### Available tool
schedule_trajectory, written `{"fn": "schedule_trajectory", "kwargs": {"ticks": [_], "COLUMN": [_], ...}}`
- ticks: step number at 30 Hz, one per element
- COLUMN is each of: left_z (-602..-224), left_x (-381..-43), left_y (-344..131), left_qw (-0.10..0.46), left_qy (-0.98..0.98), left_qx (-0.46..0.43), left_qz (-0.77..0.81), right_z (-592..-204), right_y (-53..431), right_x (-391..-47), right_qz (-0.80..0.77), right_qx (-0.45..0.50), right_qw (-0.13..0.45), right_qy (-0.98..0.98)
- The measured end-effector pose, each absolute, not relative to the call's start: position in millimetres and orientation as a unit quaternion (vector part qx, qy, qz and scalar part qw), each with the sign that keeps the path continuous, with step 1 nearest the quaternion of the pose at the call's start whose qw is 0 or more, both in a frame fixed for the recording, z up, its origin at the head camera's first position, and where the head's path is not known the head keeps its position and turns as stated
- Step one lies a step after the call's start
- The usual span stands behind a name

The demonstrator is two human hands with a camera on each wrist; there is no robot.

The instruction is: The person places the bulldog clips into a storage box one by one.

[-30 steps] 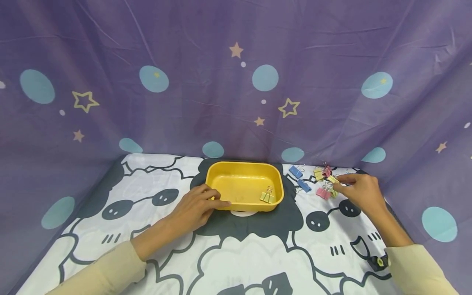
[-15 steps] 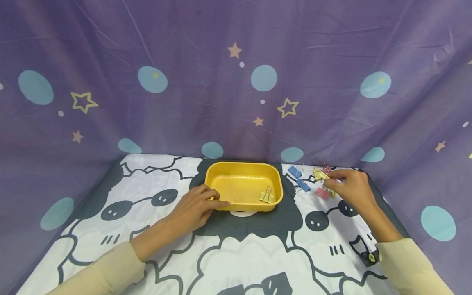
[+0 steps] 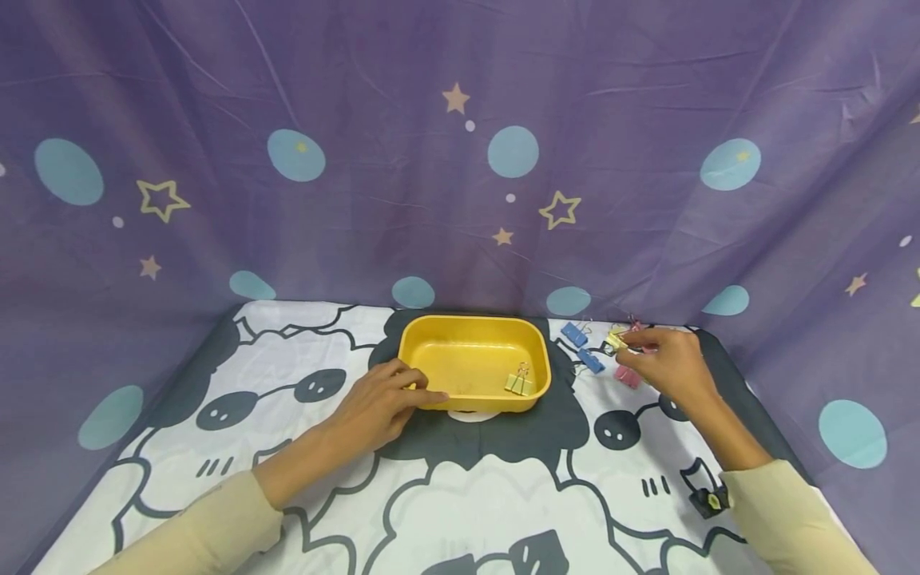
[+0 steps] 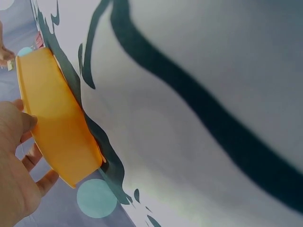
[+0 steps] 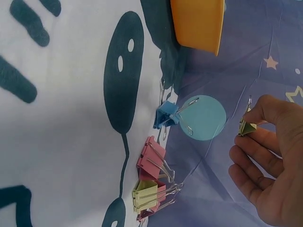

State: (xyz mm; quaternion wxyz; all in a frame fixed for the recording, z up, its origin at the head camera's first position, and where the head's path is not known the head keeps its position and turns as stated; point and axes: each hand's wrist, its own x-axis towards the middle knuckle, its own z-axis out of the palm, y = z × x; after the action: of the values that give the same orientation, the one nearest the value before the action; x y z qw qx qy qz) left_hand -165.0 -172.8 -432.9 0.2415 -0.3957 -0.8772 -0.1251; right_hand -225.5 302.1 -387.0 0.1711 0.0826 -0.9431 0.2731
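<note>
My left hand (image 3: 382,401) holds the near left corner of a yellow plastic tray (image 3: 496,404), its thumb along the front rim. Inside the tray, toward its right end, stands one yellow binder clip (image 3: 519,385). With thumb and fingertips my right hand (image 3: 667,363) pinches another yellow binder clip (image 5: 247,126), raised off the cloth in the right wrist view. Below that hand are a blue binder clip (image 5: 165,115), a pink binder clip (image 5: 151,158) and a yellow-green binder clip (image 5: 144,195) partly covering another pink one.
Two blue binder clips (image 3: 591,361) lie between the tray and the right hand. A white cloth (image 3: 496,511) with dark cartoon outlines covers the table. A purple curtain (image 3: 374,224) with stars and blue ovals hangs close behind the tray and clips.
My right hand has moved left across the clip pile, carrying the yellow binder clip. The left hand and tray have stayed in place.
</note>
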Motion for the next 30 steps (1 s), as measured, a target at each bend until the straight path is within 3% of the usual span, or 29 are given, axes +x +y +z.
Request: {"fn": "schedule_trajectory", "kwargs": {"ticks": [30], "left_z": [-433], "left_x": [-168], "left_y": [-173], "left_qw": [0.251], "left_qy": [-0.87], "left_qx": [-0.409], "left_qz": [-0.114], "right_z": [-388], "right_y": [283], "right_x": [-229], "right_qz": [0.294], "right_qx": [0.135], "right_qw": [0.162], "right_qy": [-0.932]}}
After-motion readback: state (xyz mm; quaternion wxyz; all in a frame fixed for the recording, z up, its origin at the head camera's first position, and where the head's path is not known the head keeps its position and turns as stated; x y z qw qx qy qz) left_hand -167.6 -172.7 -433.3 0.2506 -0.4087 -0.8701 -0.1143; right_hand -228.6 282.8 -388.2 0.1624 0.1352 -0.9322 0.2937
